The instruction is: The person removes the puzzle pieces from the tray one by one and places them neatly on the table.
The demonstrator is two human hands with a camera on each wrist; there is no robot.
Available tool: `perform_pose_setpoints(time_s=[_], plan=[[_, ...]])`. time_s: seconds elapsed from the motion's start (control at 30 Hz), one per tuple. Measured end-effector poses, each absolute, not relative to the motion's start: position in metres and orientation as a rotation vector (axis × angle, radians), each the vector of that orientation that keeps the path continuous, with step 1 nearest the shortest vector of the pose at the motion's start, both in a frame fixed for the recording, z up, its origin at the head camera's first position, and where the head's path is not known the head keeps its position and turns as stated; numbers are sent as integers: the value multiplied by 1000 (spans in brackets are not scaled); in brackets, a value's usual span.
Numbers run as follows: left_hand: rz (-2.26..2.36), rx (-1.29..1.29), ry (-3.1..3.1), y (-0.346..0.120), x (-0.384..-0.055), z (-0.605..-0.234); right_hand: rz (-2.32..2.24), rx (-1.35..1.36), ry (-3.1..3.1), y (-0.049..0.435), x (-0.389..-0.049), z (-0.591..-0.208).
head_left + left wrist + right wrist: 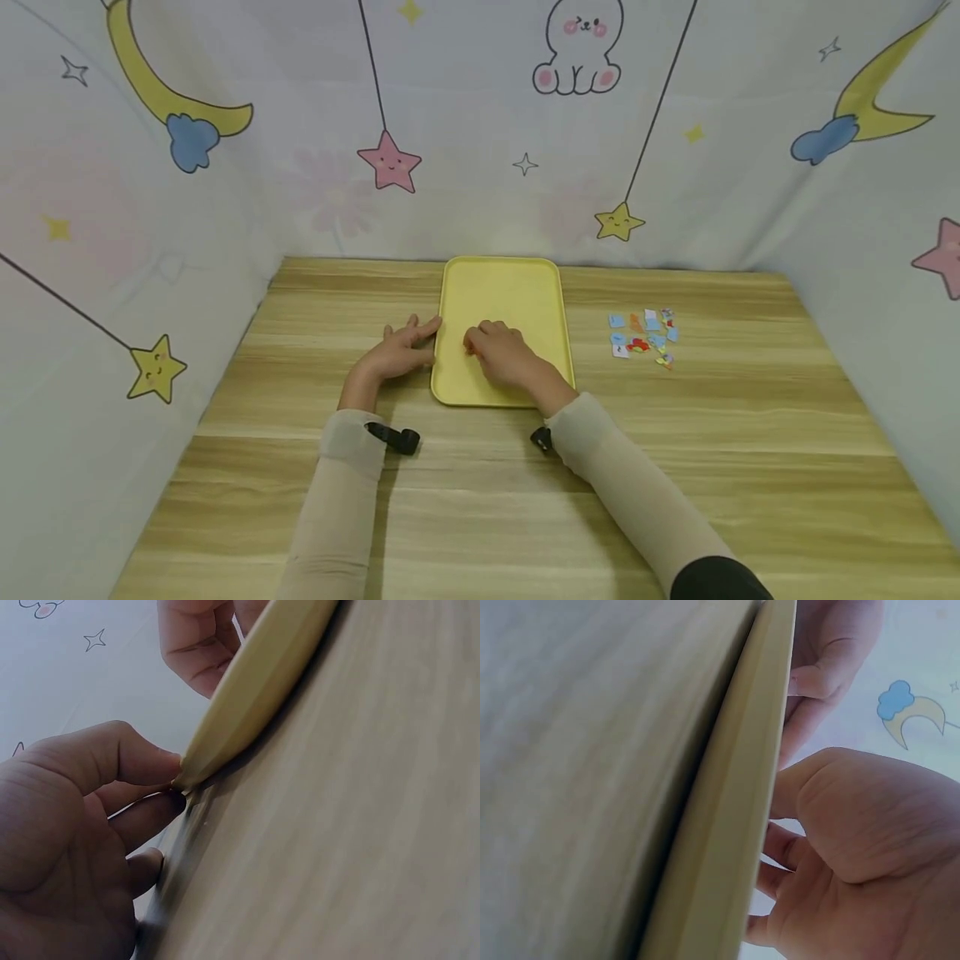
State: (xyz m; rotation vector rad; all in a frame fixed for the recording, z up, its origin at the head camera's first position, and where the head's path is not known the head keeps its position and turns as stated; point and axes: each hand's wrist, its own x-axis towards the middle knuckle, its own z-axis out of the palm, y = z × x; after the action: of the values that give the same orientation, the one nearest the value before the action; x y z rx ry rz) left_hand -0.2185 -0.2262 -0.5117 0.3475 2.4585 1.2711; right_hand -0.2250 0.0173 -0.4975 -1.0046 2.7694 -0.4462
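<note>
In the head view, my right hand (504,354) is over the yellow tray (517,292) with its fingers curled down. At its fingertips, a small orange piece (470,347) shows, mostly covered by the fingers; its kind cannot be made out. My left hand (397,350) is at the tray's left edge, fingers spread, with the thumb and a finger touching the rim. The left wrist view shows these fingertips (169,765) against the rim. In the right wrist view, the tray wall (720,825) hides the right hand's (862,847) fingertips.
To the right of the tray, several small colourful flat pieces (637,333), blue, white, red and orange, lie grouped on the wooden table (750,433). A white printed curtain (480,125) stands along the back and sides of the table.
</note>
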Motion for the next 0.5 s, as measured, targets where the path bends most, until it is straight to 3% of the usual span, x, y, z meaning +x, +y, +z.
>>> perform_pose_setpoints(time_s=[0.5], plan=[[1281, 316, 2443, -225, -216, -510, -352, -1033, 2800, 15, -219, -497]])
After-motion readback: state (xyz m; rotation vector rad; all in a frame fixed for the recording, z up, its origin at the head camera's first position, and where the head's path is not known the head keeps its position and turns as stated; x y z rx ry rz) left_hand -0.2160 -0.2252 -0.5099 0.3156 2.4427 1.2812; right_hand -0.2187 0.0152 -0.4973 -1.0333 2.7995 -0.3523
